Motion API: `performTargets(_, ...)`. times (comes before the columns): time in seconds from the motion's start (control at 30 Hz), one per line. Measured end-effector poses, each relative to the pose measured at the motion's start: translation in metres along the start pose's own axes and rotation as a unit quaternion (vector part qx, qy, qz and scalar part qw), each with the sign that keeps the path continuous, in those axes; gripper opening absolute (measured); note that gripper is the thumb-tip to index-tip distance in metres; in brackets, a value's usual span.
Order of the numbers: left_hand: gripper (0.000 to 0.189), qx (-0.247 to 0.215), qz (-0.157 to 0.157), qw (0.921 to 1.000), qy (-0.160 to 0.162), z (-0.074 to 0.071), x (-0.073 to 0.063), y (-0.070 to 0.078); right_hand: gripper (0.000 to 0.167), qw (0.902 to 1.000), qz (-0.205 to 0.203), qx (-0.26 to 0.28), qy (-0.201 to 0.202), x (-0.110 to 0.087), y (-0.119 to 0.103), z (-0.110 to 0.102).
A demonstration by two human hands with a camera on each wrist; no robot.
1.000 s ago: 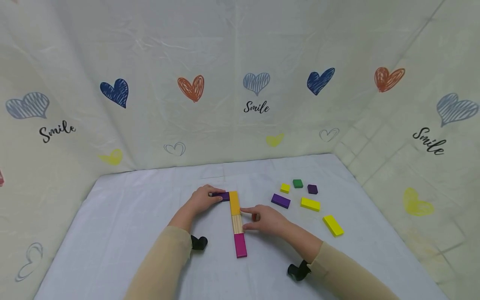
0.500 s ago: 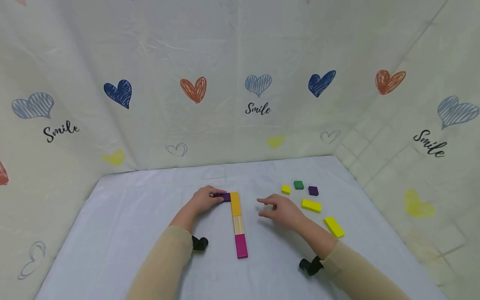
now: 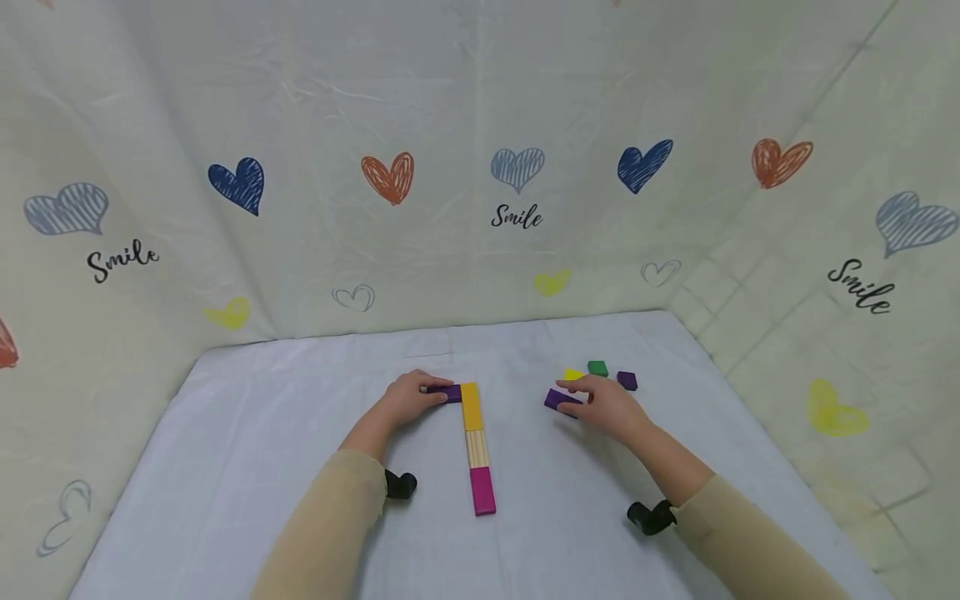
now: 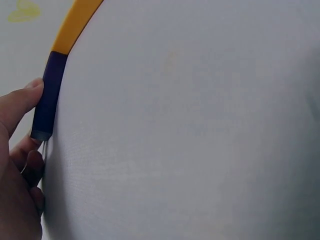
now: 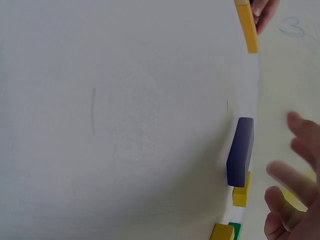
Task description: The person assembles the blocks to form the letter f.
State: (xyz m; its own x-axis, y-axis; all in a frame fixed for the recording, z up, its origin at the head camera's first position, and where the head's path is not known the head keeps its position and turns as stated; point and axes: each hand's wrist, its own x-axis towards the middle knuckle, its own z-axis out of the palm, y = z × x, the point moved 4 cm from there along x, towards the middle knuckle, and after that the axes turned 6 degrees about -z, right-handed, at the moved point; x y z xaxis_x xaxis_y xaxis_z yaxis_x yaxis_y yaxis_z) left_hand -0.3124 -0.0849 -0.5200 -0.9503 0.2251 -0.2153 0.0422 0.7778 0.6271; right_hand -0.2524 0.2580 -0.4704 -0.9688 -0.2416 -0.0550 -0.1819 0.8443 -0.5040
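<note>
In the head view my left hand (image 3: 405, 398) pinches a purple block (image 3: 451, 393) between thumb and fingers. That block lies flat, its end against the top of an orange block (image 3: 471, 407). Below the orange one, a pale wooden striped piece (image 3: 477, 449) and a magenta block (image 3: 483, 492) continue the straight column. The left wrist view has the thumb (image 4: 32, 92) against the side of the purple block. My right hand (image 3: 611, 408) hovers with parted fingers over a second purple block (image 3: 557, 398); the right wrist view places its fingers beside this block, apart from it.
Behind the right hand lie a small yellow block (image 3: 573, 375), a green one (image 3: 597, 367) and a dark purple one (image 3: 627, 381). The right hand and forearm hide the longer yellow blocks in the head view. A white cloth (image 3: 247, 467) covers the table.
My right hand has left the column's right side and moved right to the second purple block. The left hand stays on its purple block; the column keeps its place.
</note>
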Motion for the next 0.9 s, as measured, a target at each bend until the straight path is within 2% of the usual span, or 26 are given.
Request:
performTargets(0.43,0.03,-0.007,-0.002,1.0,-0.004,-0.002,-0.001,0.001,0.049,0.9965,0.017,-0.066,-0.048,0.011,0.014,0.009)
performTargets(0.57,0.03,-0.004,-0.001,1.0,-0.004,-0.002,-0.001,0.003,0.048,0.9947,0.015,-0.089,-0.05,0.012,0.016,0.01)
performTargets(0.9,0.03,-0.005,-0.012,0.9999,-0.007,-0.001,-0.001,0.002,0.042,0.9943,-0.006,-0.099,-0.039,0.015,0.015,0.011)
